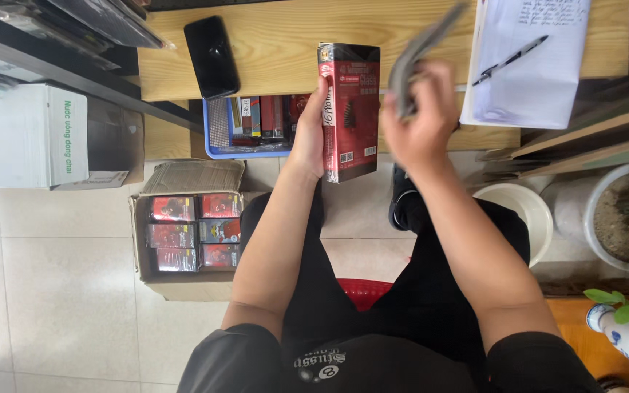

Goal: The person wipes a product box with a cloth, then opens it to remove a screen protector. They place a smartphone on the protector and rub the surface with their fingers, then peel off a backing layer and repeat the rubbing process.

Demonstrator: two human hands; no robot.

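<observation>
Here I see my left hand (311,135) gripping a tall red and black cardboard box (349,113), fingers wrapped round its left edge and the thumb hidden behind, so the box stands upright just right of those fingers, above the edge of the pale wooden table (293,44). My right hand (420,120) is blurred; its fingers curl closed around a thin grey flat piece (424,54) that sticks up and away from the fingertips, close beside the box but apart from it. Just left of my left fingers sits a blue plastic basket (216,131) with more red boxes. Beyond the fingertips lies a black phone (212,57); right of the right fingers, a white paper sheet (529,65) carries a black pen (511,60). Below my left wrist, an open brown carton (187,240) holds rows of similar packs.
</observation>
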